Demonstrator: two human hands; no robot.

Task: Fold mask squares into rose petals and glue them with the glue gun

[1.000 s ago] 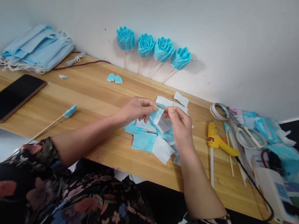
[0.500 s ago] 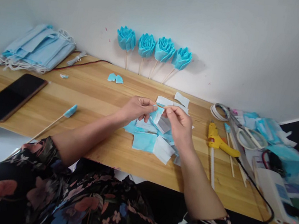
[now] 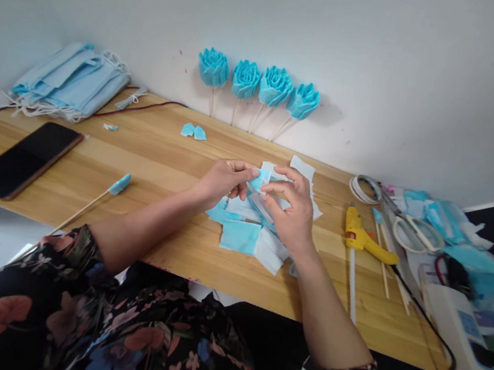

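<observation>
Blue scrap (image 3: pixel 258 181) half-hidden between hands (image 3: pixel 258 194)

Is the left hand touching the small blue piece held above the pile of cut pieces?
Touching. The head view shows the left hand pinching the small blue piece at its fingers, with the right hand gripping it from the other side.

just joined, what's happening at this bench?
A person's left hand and right hand pinch a small blue fabric piece between the fingertips, above a pile of cut blue and white pieces on the wooden table. Four blue fabric roses lean on the wall; a yellow glue gun lies to the right.
</observation>
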